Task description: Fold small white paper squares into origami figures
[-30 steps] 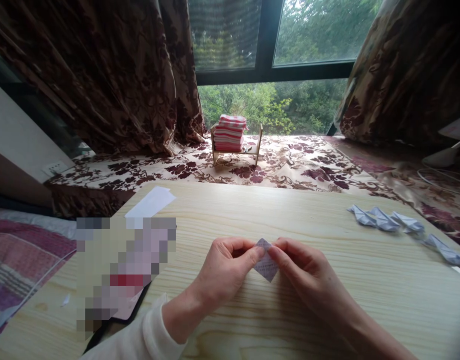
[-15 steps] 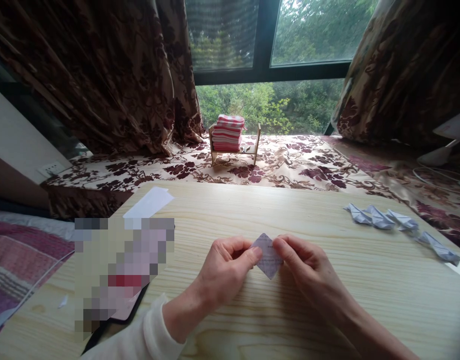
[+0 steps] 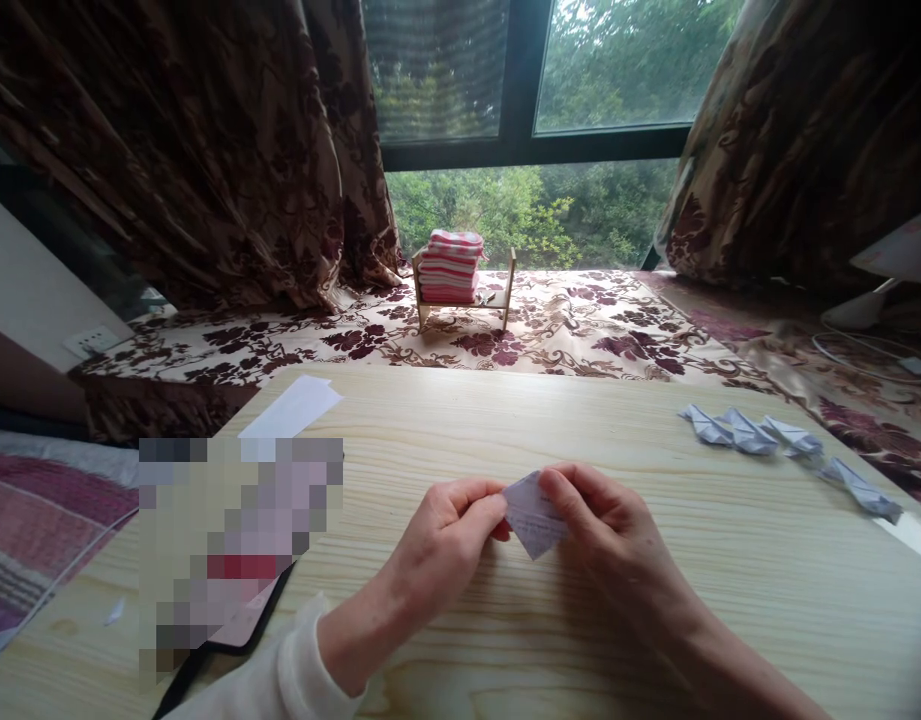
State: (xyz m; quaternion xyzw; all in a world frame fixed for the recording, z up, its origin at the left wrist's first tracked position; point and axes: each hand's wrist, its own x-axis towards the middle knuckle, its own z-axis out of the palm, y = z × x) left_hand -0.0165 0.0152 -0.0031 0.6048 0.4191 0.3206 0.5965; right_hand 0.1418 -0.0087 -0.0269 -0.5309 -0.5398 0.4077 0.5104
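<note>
A small folded piece of pale printed paper (image 3: 533, 515) is held just above the wooden table (image 3: 505, 430), near its front middle. My left hand (image 3: 449, 545) pinches the paper's left corner between thumb and forefinger. My right hand (image 3: 606, 530) grips its right side, thumb on top. Both hands have their fingers curled in. A white sleeve covers my left forearm.
Several folded paper pieces (image 3: 775, 440) lie in a row at the table's right side. A white paper strip (image 3: 291, 408) lies at the back left, beside a blurred patch. A little wooden rack with striped cloths (image 3: 452, 270) stands on the flowered sill behind.
The paper has turned from a diamond standing on its point to a more tilted, flatter shape, and both hands have shifted slightly on it.
</note>
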